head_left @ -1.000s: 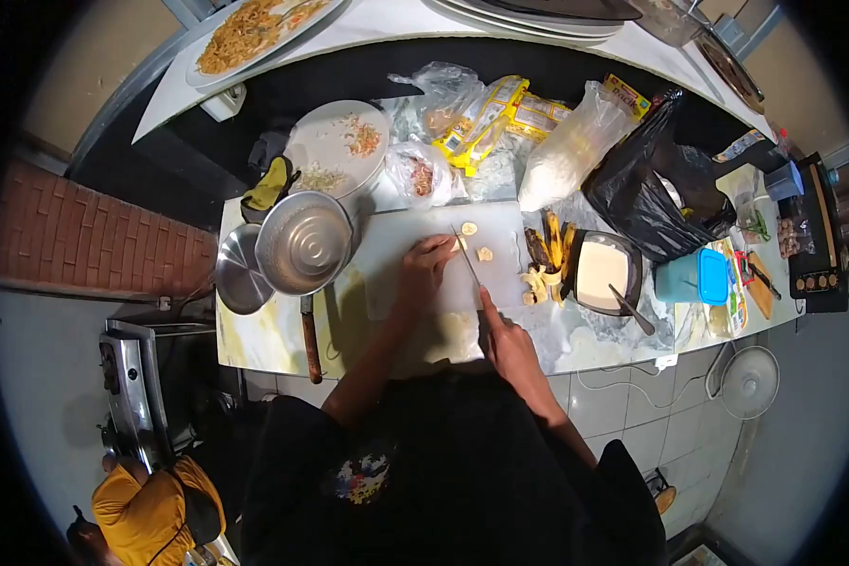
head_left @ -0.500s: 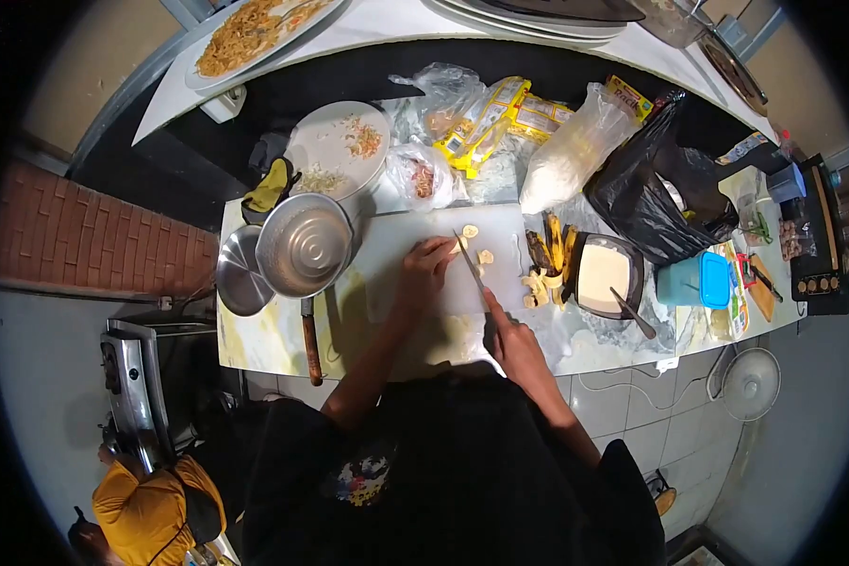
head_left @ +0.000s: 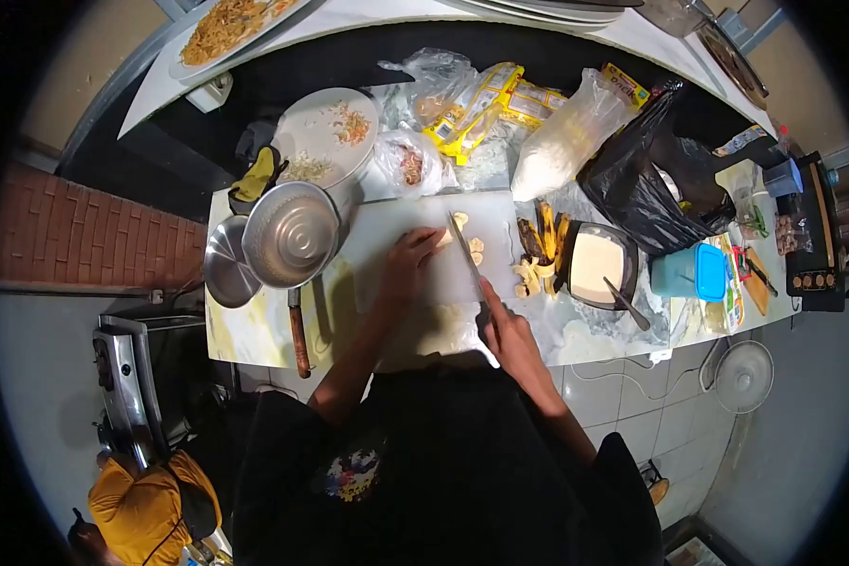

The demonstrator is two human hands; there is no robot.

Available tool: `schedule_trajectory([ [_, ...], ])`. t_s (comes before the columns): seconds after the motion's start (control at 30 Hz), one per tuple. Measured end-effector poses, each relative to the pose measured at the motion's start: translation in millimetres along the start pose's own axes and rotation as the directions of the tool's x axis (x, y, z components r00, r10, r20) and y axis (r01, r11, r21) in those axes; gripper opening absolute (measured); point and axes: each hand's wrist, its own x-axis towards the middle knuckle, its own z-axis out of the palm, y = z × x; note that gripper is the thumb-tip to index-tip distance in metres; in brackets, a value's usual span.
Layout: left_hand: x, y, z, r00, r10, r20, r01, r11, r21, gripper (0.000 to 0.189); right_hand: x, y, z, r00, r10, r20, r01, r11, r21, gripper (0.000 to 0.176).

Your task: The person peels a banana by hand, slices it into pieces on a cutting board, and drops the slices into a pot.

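Note:
My right hand [head_left: 509,332] is closed round the handle of a knife [head_left: 463,247], whose blade lies over the white cutting board [head_left: 377,247]. Just left of the blade, the fingers of my left hand [head_left: 411,259] press on a pale piece of banana [head_left: 444,239]. Several cut banana slices [head_left: 476,247] lie to the right of the blade. Beside the board are dark and yellow banana peels [head_left: 544,238]. A dark square bowl [head_left: 602,303] further right holds pale batter [head_left: 594,261] and a spoon [head_left: 629,306].
At the left are a saucepan [head_left: 291,234], a metal bowl [head_left: 224,274] and a large plate [head_left: 297,129]. Behind the board lie a bag of white powder [head_left: 571,141] and a black plastic bag [head_left: 641,193]. A blue-lidded container [head_left: 710,273] stands right. A person in orange [head_left: 146,509] is lower left.
The whole view has shifted slightly, with the counter a little higher and further left. Both hands remain at the board, and the knife still lies beside the banana piece.

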Motion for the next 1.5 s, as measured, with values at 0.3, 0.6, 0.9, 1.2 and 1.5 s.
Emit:
schedule_trajectory([
  [0.3,0.1,-4.7,7.5,0.997,0.050,-0.065,-0.047,0.997,0.053,0.033,1.3,-8.3,4.2,1.000,-0.030,0.002,0.030,0.999,-0.033,0.079],
  [0.6,2.2,-6.1,8.7,0.988,0.119,-0.095,-0.111,0.990,0.091,0.032,1.0,-2.5,14.0,0.981,-0.160,-0.114,0.140,0.976,-0.167,0.082],
  [0.9,0.5,-12.4,13.3,0.983,0.142,-0.112,-0.131,0.986,0.103,0.031,1.7,2.1,21.3,0.987,-0.132,-0.093,0.109,0.969,-0.222,0.085],
  [1.2,1.4,-10.0,11.6,0.988,0.123,-0.097,-0.113,0.989,0.098,0.031,1.5,1.6,21.6,0.995,-0.090,-0.049,0.075,0.967,-0.243,0.086],
  [1.5,7.4,5.5,-7.2,0.999,0.041,-0.004,-0.041,0.997,0.061,0.026,-2.6,-15.7,-0.8,1.000,-0.011,0.026,0.015,0.992,-0.123,0.078],
])
